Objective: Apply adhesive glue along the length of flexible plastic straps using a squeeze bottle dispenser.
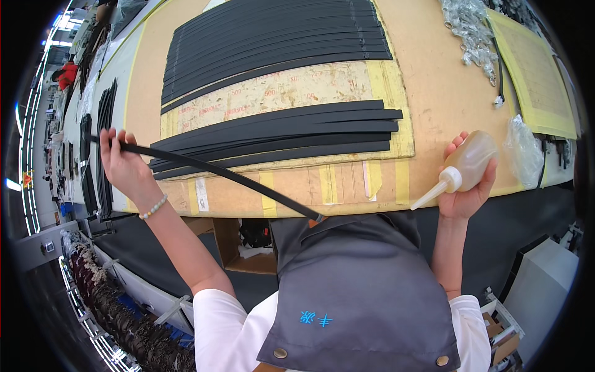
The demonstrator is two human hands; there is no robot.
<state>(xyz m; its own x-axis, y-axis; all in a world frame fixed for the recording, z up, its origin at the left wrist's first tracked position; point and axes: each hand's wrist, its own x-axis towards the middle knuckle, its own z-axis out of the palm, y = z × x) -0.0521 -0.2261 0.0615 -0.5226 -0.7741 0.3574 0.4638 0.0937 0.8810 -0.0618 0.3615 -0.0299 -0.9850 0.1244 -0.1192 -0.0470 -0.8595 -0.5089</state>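
Observation:
My left hand [122,160] grips a long black strap [218,173] near its far end, at the left of the board. The strap slants down across the table, and its near end reaches the table's front edge by the apron. In my right hand [465,193] is a squeeze bottle [470,158] of pale amber liquid, its white nozzle pointing down and left. Between the hands, several loose black strips [297,132] lie on a cardboard sheet [279,90]. Farther back on the sheet, many black strips [279,39] lie side by side in rows.
Metal clasps in clear plastic [472,35] and a crumpled plastic bag [525,151] lie at the right. More black straps [107,149] are bundled at the left. An open cardboard box [225,253] sits under the table. A person in red [68,75] is far off at left.

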